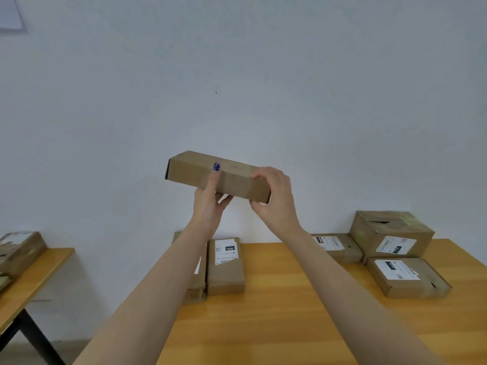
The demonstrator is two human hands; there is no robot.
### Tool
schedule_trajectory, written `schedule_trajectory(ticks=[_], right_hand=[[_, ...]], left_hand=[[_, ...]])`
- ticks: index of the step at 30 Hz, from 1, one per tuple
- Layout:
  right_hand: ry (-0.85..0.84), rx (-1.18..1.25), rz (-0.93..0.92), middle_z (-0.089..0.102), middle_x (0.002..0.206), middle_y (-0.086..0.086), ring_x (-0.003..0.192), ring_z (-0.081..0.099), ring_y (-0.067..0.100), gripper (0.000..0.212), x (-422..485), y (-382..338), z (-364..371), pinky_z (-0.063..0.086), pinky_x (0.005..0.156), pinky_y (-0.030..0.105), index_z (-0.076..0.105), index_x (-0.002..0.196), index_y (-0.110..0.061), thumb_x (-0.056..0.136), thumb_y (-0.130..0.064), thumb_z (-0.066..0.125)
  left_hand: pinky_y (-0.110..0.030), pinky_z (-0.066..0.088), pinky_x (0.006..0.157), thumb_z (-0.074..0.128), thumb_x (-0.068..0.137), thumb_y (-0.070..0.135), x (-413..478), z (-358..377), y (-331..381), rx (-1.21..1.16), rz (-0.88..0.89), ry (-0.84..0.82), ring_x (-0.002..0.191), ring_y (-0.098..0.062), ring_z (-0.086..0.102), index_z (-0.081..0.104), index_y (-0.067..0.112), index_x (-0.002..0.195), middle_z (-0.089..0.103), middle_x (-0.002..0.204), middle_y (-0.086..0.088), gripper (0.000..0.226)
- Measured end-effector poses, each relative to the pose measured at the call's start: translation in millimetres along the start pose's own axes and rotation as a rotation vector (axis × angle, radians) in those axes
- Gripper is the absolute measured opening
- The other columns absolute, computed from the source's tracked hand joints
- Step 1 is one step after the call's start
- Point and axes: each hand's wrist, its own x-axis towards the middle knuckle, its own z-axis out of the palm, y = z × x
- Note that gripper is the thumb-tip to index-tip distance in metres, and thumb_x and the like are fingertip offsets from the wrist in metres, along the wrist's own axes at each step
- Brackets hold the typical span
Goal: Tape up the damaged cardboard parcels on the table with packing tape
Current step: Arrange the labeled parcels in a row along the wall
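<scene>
With left hand [209, 206] and right hand [275, 200] gripping the slim parcel [191, 171] above the far edge of the desk [276, 291], slow turning would probably best expose torn seams.

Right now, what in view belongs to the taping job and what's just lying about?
Job: long box, in left grip and right grip; slim parcel, torn-top box and flat parcel on the table.
Lying about: side table with box stack; sheet on the wall. No tape visible.
</scene>
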Motion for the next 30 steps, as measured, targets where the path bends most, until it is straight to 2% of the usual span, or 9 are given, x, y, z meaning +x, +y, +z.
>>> schedule_trajectory(ticks=[2,5,7,9,12,15,18,23,30], right_hand=[[-0.062,0.006,-0.048,0.048,0.13,-0.002,0.117,0.036,0.01,0.05,-3.3,-0.3,2.7,0.027,0.093,0.007,0.058,0.114,-0.018,0.07,-0.006,0.077],[-0.153,0.067,-0.027,0.041,0.135,-0.011,0.125,0.032,0.005,0.047,-6.2,-5.8,3.0,0.022,0.097,0.002,0.06,0.108,-0.026,0.069,-0.031,0.085],[-0.117,0.117,0.033,0.041,0.135,-0.015,0.127,0.033,0.003,0.044,-5.8,-8.8,2.0,0.028,0.1,0.008,0.058,0.108,-0.033,0.071,-0.04,0.082],[-0.021,0.16,0.12,0.043,0.132,-0.017,0.128,0.036,0.004,0.042,-3.1,-7.4,0.3,0.037,0.104,0.026,0.054,0.11,-0.036,0.076,-0.043,0.078],[0.037,0.156,0.237,0.044,0.13,-0.015,0.129,0.038,0.008,0.046,1.7,-3.5,-4.1,0.04,0.106,0.04,0.049,0.119,-0.033,0.081,-0.044,0.072],[-0.005,0.234,0.402,0.043,0.138,-0.008,0.13,0.04,0.011,0.056,5.9,-3.3,-9.7,0.039,0.107,0.034,0.042,0.134,-0.024,0.087,-0.046,0.064],[-0.11,0.445,0.583,0.047,0.135,-0.005,0.122,0.049,0.013,0.063,5.7,-4.2,-12.1,0.045,0.103,0.037,0.034,0.142,-0.024,0.09,-0.054,0.055],[-0.171,0.473,0.572,0.059,0.119,-0.002,0.107,0.059,0.012,0.046,-3.7,-7.3,-13.3,0.056,0.085,0.034,0.05,0.127,-0.018,0.095,-0.052,0.048],[-0.2,0.49,0.558,0.063,0.111,-0.001,0.101,0.062,0.015,0.044,-12.5,-10.3,-14.2,0.059,0.077,0.032,0.058,0.119,-0.013,0.094,-0.049,0.051]], left_hand=[[-0.033,0.056,0.083,0.064,0.087,0.035,0.3,-0.3,2.6,-0.115,-0.002,0.098,0.105,-0.022,0.06,0.05,0.008,0.131,0.06,0.115,-0.008,0.053],[-0.027,0.055,0.067,0.064,0.087,0.023,2.0,-3.1,7.8,-0.166,-0.014,0.191,0.094,-0.021,0.062,0.059,0.003,0.121,0.065,0.105,-0.008,0.04],[-0.028,0.054,0.07,0.059,0.088,0.017,2.8,-6.3,11.1,-0.196,-0.018,0.186,0.094,-0.022,0.062,0.061,0.004,0.11,0.065,0.102,-0.008,0.026],[-0.031,0.054,0.079,0.055,0.089,0.016,1.9,-9.2,14.1,-0.234,-0.015,0.151,0.098,-0.023,0.062,0.06,0.01,0.102,0.066,0.104,-0.008,0.015],[-0.034,0.05,0.088,0.05,0.089,0.017,1.6,-14.7,17.8,-0.199,-0.007,0.062,0.106,-0.024,0.06,0.056,0.011,0.107,0.064,0.115,-0.01,0.02],[-0.034,0.049,0.092,0.051,0.08,0.022,-2.8,-16.2,21.0,-0.145,-0.007,-0.061,0.107,-0.023,0.06,0.056,0.008,0.117,0.063,0.119,-0.01,0.039],[-0.036,0.048,0.093,0.052,0.072,0.023,-7.8,-15.8,23.0,-0.11,-0.005,-0.11,0.105,-0.022,0.06,0.056,0.009,0.116,0.064,0.115,-0.008,0.047],[-0.034,0.049,0.083,0.05,0.067,0.02,-15.7,-15.8,27.8,-0.086,0.007,-0.14,0.096,-0.023,0.061,0.056,0.01,0.11,0.066,0.105,-0.005,0.045],[-0.031,0.05,0.083,0.052,0.073,0.019,-24.8,-21.9,25.3,-0.092,0.002,-0.132,0.095,-0.019,0.063,0.06,0.012,0.104,0.067,0.105,-0.004,0.033]])
